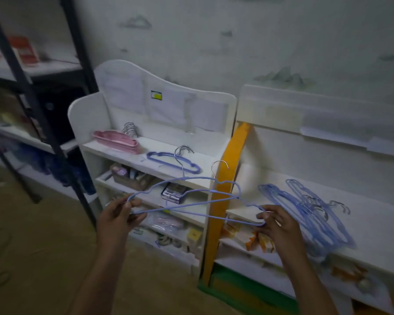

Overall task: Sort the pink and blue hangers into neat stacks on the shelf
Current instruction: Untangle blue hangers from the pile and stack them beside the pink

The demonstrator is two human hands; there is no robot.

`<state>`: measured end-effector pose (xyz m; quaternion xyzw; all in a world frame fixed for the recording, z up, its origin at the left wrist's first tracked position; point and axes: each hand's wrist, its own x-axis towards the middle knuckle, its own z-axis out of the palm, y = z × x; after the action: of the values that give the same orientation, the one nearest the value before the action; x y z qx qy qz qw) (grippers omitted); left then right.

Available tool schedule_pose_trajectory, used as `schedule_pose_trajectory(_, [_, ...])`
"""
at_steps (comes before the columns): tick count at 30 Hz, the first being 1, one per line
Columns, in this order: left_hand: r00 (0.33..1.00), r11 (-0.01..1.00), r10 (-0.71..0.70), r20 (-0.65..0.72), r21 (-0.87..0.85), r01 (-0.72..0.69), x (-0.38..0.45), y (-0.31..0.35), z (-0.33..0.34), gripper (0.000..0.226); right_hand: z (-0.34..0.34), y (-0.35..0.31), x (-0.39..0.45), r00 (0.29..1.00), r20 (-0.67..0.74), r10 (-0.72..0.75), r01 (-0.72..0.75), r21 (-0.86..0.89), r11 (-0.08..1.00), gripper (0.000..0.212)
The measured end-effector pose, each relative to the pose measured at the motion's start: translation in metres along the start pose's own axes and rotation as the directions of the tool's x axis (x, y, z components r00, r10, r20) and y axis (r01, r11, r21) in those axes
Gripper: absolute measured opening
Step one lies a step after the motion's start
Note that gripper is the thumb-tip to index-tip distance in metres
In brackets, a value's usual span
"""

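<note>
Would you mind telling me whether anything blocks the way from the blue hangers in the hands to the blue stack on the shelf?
Nothing visible does. The left hand and right hand hold two blue wire hangers in open air in front of the white shelf, where the blue hanger stack lies uncovered.

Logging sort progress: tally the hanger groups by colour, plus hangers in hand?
Pink stack on the white shelf: 1
Blue stack on that shelf: 1
Loose blue pile on the right-hand unit: 1
Blue hangers in hand, gripped by left hand and right hand: 2
Total: 3 groups, 2 hangers held. Counts within the groups cannot be told.
</note>
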<state>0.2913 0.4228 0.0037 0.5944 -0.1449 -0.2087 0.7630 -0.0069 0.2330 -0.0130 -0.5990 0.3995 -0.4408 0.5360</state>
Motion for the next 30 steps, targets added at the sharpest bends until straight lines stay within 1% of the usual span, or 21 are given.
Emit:
schedule_pose_trajectory(5, [1.0, 1.0, 0.002, -0.015, 0.001, -0.002, 0.054, 0.025, -0.056, 0.019, 0.083, -0.003, 0.006, 1.0, -0.021, 0.012, -0.011, 0.043, 0.999, 0.014])
schedule_pose_trajectory(7, [1.0, 1.0, 0.003, -0.01, 0.012, -0.003, 0.077, 0.032, -0.075, 0.021, 0.112, -0.004, 0.01, 0.999, -0.035, 0.019, -0.018, 0.034, 0.999, 0.014])
schedule_pose_trajectory(13, [1.0, 0.999, 0.004, 0.024, 0.051, -0.005, 0.13, 0.044, -0.115, 0.023, 0.18, -0.005, 0.016, 0.996, -0.075, 0.041, -0.037, 0.06, 0.998, 0.014])
schedule_pose_trajectory(22, [1.0, 0.998, -0.018, 0.013, 0.055, 0.017, 0.182, 0.038, -0.126, 0.024, 0.224, 0.005, 0.048, 0.994, -0.074, 0.082, -0.08, 0.036, 0.996, 0.012])
schedule_pose_trajectory(30, [0.999, 0.997, -0.007, -0.036, 0.083, 0.01, 0.237, 0.023, -0.109, 0.024, 0.252, 0.024, 0.12, 0.994, -0.078, 0.072, -0.071, 0.006, 0.997, 0.014])
